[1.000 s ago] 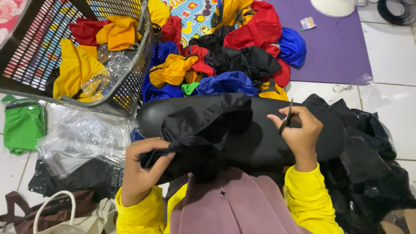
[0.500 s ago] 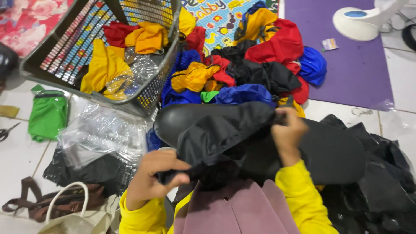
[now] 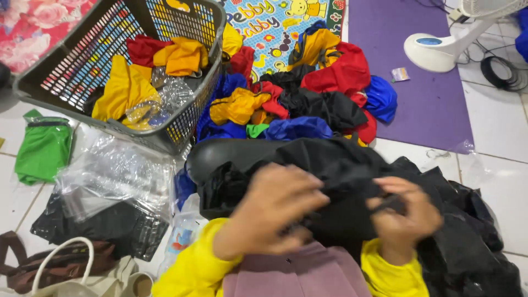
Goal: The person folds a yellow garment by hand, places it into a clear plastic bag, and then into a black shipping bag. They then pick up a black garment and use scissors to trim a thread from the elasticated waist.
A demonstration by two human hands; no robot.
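While both hands press, black cloth lies left-right.

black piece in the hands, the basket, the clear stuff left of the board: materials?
Black cloth: thin woven synthetic by the look, likely nylon or polyester; crumples in soft folds, faint sheen. Basket: grey moulded plastic, open lattice walls. Clear bags: thin plastic film, glossy, wrinkled, see-through.

black cloth now bunched lower on the board, left hand atop it, right hand nearer
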